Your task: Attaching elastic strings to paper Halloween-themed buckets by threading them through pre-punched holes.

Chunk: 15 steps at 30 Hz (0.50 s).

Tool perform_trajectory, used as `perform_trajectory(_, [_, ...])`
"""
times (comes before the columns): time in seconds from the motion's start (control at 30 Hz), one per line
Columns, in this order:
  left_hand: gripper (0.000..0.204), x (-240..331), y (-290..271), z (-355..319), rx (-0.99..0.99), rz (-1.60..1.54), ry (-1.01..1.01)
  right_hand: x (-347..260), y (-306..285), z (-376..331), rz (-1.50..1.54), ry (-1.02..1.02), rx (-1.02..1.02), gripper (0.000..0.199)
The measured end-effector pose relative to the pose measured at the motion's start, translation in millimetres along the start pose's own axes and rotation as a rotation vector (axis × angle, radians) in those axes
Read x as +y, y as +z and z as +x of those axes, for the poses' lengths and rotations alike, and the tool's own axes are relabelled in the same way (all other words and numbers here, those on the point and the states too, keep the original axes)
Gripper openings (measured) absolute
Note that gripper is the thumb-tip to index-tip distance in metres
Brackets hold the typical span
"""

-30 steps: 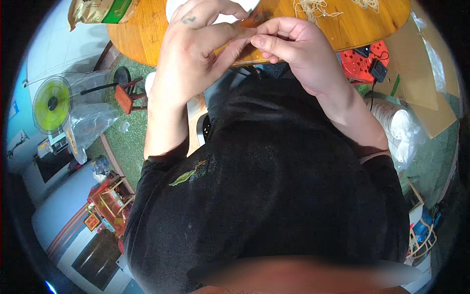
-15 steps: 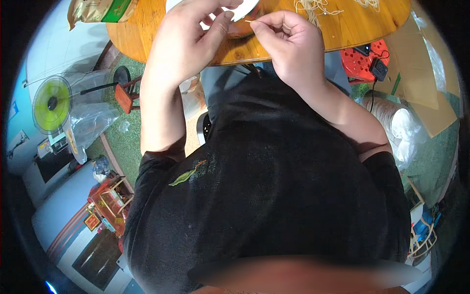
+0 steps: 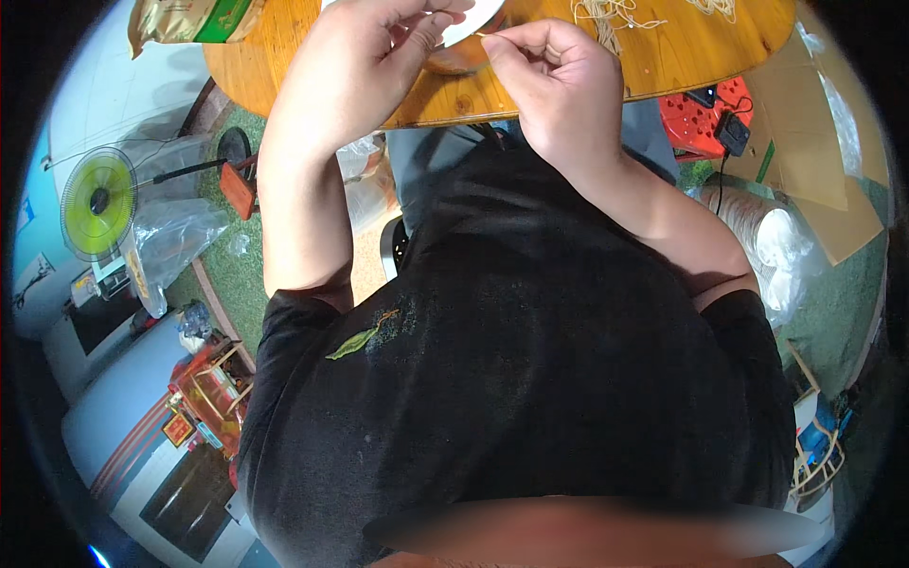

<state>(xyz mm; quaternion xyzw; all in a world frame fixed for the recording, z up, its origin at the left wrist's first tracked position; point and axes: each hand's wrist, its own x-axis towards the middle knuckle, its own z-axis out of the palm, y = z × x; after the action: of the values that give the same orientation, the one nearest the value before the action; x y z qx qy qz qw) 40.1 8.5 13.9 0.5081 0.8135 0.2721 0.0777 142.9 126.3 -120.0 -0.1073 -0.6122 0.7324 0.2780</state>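
Pale strand (image 3: 482, 35) pinched above the table (image 3: 682, 57)
The right hand (image 3: 563, 85) holds it; the left hand (image 3: 365, 62), near a white dish (image 3: 480, 17), has a narrow grip, contents unclear.

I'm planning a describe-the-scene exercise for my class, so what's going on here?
Someone in a black top is working at a wooden table with bare hands. The right hand pinches a thin, pale strand. The left hand is apart from it, near a white dish; whether it holds anything is unclear. Loose pale strings lie on the table.
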Motion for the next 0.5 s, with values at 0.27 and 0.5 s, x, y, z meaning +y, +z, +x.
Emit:
perform_trajectory(0.27, [0.021, -9.6, -8.7, 5.6, -0.132, -0.114, -0.05, 2.9, 4.0, -0.5, 0.052, 0.026, -0.014, 0.008])
perform_trajectory(0.5, [0.023, -9.9, -10.2, 15.5, -0.227, -0.176, -0.231, -1.7, 4.2, 0.0, 0.021, 0.004, 0.029, 0.009])
